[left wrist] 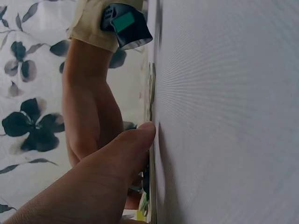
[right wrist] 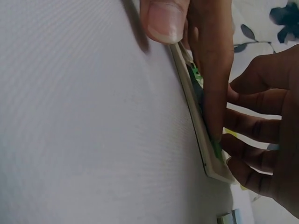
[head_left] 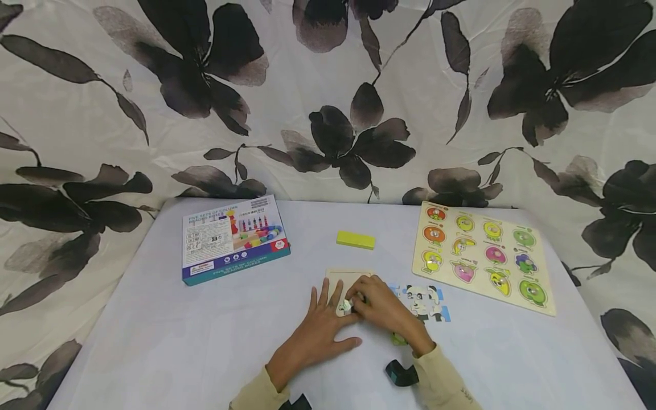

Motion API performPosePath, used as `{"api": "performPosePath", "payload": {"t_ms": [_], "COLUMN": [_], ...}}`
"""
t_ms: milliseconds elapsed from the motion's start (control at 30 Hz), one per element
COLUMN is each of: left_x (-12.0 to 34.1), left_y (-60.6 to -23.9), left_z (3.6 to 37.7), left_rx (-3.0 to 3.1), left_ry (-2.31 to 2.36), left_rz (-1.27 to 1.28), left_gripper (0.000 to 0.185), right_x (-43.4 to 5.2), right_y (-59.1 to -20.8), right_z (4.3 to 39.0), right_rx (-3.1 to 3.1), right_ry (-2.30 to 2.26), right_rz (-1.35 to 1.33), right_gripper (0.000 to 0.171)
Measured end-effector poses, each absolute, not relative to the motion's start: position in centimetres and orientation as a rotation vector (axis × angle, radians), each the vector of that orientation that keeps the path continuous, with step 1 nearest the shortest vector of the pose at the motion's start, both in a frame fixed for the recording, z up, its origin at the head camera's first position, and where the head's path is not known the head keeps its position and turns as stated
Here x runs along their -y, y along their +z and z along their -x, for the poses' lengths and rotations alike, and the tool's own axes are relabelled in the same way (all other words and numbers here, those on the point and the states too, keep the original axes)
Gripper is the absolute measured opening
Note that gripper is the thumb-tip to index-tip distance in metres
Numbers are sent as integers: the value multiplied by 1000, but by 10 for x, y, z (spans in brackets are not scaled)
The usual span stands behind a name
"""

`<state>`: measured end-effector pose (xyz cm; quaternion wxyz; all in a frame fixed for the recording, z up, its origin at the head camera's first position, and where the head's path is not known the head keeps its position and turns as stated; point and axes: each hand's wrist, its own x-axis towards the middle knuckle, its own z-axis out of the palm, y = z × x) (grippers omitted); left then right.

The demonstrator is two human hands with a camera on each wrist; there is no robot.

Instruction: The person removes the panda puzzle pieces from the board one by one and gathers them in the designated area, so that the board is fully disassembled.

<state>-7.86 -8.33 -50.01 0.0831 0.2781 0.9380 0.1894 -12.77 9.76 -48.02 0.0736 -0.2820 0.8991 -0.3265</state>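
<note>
Both hands meet over a small wooden puzzle tray (head_left: 342, 277) lying near the middle of the white table (head_left: 154, 330), slightly toward the person. Lying flat with fingers spread and straight, the left hand (head_left: 320, 324) has its fingertips resting on the tray's near left part; the left wrist view shows its thumb (left wrist: 124, 151) pressed against the table just beside the tray's thin edge (left wrist: 152, 100). Set just right of it, the right hand (head_left: 381, 307) has its fingers bent down onto the tray, pressing a small puzzle piece (head_left: 346, 306) with white and green on it; whether the fingers pinch the piece or only push on it cannot be told. In the right wrist view the tray (right wrist: 196, 123) shows edge-on, with a finger laid along its top and a bit of green beneath it. Touching the right hand's far side lies a panda jigsaw (head_left: 422, 300) with blue corners, partly assembled. A small green piece (head_left: 398, 340) peeks out beside the right wrist. Beyond the tray lies a yellow block (head_left: 356, 240). Farther right lies a fruit peg puzzle board (head_left: 482, 256), and to the left, well apart, a blue toy box (head_left: 233, 238) printed with coloured beads. Behind the table hangs a cream cloth (head_left: 307, 74) with large dark flowers.
</note>
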Motion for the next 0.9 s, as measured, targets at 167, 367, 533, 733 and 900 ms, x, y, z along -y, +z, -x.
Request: {"api": "performPosePath", "payload": {"t_ms": [167,367,533,733,900], "left_x": [84,84,84,85,85], "left_y": [-501,-500,-500,-502,-505], "left_z": [78,78,77,78,78], "left_rx": [-2799,-2808,-2808,-2816,-2824], "left_ry": [566,561,554,549,548], "left_rz": [-831,-842,-837,-843,-851], "left_gripper": [50,50,51,50,50], "right_x": [-101,-106,-110,-112,-112], "right_y": [-478,-477,-478,-479,-483], "right_z": [128,131,132,133,135], "right_rx": [-2626,-2490,-2424,-2389,-2384], "right_ry": [-1061,-1140,-1169,-1173,-1181], "right_rz": [841,849,866,883,897], "right_gripper": [12,13,17,26,30]}}
